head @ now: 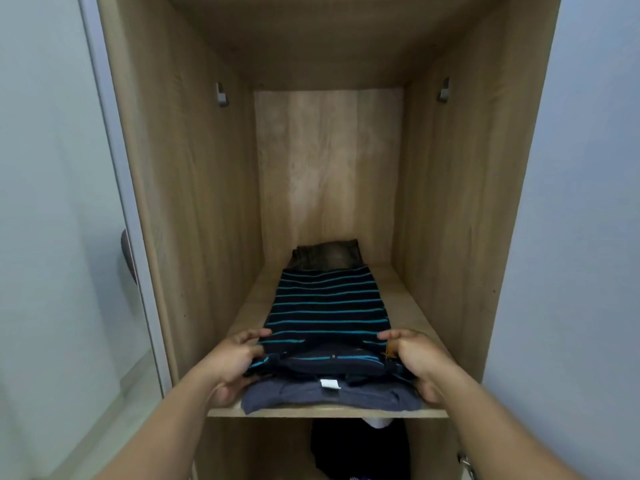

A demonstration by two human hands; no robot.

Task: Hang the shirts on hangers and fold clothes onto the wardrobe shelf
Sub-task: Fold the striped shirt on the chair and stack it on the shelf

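A folded navy shirt with teal stripes (pixel 327 306) lies on the wooden wardrobe shelf (pixel 412 306), on top of a folded grey-blue garment (pixel 294 394) with a white label. My left hand (pixel 232 362) grips the stack's near left corner, thumb on top. My right hand (pixel 415 358) grips the near right corner the same way. A dark brownish folded garment (pixel 327 254) sits behind the striped shirt at the back of the shelf.
The wardrobe's side walls (pixel 194 202) stand close on both sides of the stack. Two grey rail brackets (pixel 221 95) hold no rail. The open door (pixel 69 202) is on the left. Dark clothes (pixel 360 448) hang in the compartment below the shelf.
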